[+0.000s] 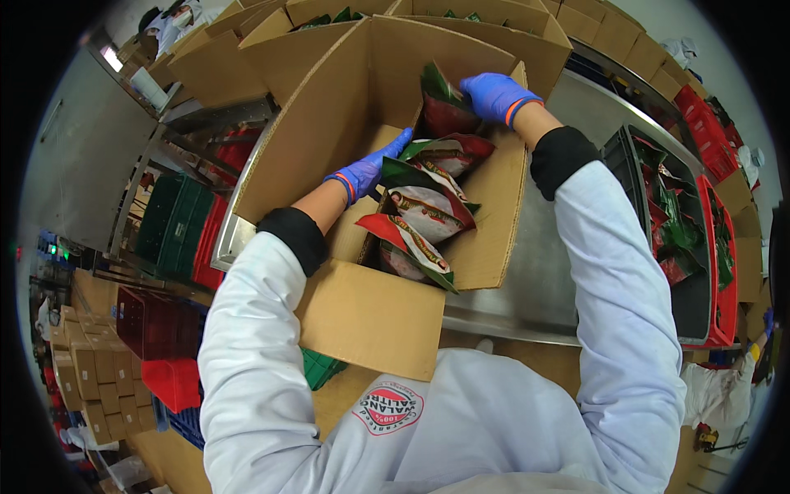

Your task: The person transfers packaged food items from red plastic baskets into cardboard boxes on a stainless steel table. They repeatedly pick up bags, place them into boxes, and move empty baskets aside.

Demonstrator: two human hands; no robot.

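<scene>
An open cardboard box (321, 129) stands on a steel table before me. Several red, green and white plastic food packs (432, 210) stand in a row along its right side. My left hand (370, 167), in a blue glove, lies inside the box, its fingers extended against the row's left side near the middle packs. At the row's far end, my right hand (497, 97), also blue-gloved, is bent over a red and green pack (445, 108) and touches its upper edge. The fingertips of the right hand are partly hidden, so a grip is not certain.
A grey crate (669, 241) of similar packs stands on the steel table (543, 247) at right, beside a red crate (725, 265). More open cartons (494, 37) stand beyond the box. Green crates (173, 225) are stacked at left. People in white work clothes are farther off.
</scene>
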